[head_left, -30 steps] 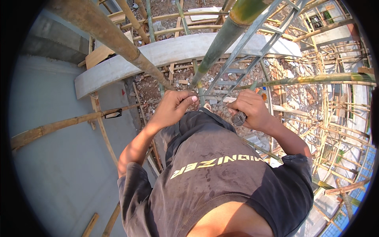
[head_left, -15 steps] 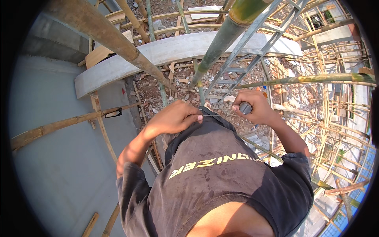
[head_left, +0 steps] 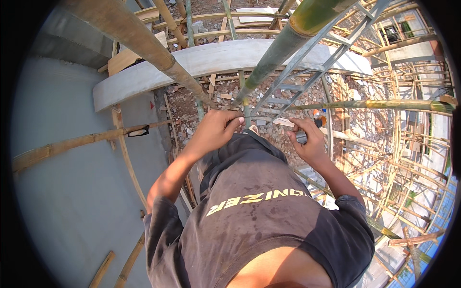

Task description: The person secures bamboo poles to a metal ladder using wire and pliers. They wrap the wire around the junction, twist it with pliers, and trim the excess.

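Note:
My left hand (head_left: 214,130) is closed in a pinch, in front of my waist, at one end of a thin wire or string (head_left: 263,117). This strand stretches rightward toward my right hand (head_left: 309,139). The fingers of my right hand curl round a tool with a grey cylindrical end (head_left: 301,138). A dark part of the tool (head_left: 318,123) shows beyond the knuckles; the rest is hidden in the grip, so its kind is unclear. Just beyond the hands stands a thick green bamboo pole (head_left: 269,57).
A brown bamboo pole (head_left: 139,43) slants in from the upper left. Behind the poles runs a curved-looking grey concrete beam (head_left: 206,58). A metal ladder (head_left: 307,72) leans at the right. Rubble (head_left: 230,103) lies below, bamboo scaffolding fills the right, and a grey wall (head_left: 72,211) the left.
Both hands have moved forward, away from my body. The tool in my right hand has turned, showing its grey end from the side, and the strand has risen clear of my shirt.

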Demonstrator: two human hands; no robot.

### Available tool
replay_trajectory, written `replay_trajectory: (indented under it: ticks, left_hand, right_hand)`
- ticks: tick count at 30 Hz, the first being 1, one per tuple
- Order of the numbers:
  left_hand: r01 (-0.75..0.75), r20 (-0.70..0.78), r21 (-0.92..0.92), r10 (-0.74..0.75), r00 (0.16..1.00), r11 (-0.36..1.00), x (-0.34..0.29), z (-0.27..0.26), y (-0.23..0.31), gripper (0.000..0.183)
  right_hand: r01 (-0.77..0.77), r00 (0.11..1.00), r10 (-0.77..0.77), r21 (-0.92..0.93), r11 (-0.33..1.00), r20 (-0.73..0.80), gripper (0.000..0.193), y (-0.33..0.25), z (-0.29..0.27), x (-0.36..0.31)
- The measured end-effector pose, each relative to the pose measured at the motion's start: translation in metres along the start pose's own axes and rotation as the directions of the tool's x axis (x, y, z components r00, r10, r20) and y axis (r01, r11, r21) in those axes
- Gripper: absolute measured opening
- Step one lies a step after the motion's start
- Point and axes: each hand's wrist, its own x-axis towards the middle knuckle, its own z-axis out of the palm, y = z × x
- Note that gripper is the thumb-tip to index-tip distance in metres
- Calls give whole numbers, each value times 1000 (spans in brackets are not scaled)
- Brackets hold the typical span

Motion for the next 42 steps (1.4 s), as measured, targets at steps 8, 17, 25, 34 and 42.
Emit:
replay_trajectory:
  ticks: [8, 17, 25, 34, 42]
  left_hand:
    - [-87, -94, 230, 111, 989, 969, 14, 63, -2, 19]
    - [-138, -47, 386, 169, 984, 912, 6, 78, 5, 20]
    - [-238, -229, 415, 354, 907, 878, -6, 64, -55, 19]
    - [-24, -299, 357, 139, 944, 934, -40, 36, -96, 18]
    - [-116, -244, 426, 238, 940, 897, -50, 11, -85, 18]
  right_hand:
    - [-15, 982, 31, -87, 996, 188, 65, -45, 11, 10]
    - [-282, 951, 279, 5, 959, 131, 36, -5, 36, -6]
    - [-433, 897, 432, 13, 901, -97, 11, 50, -10, -13]
    - [-595, 716, 563, 60, 801, -412, 27, 178, -109, -59]
    - [-652, 751, 529, -316, 690, -395, 26, 195, -133, -85]
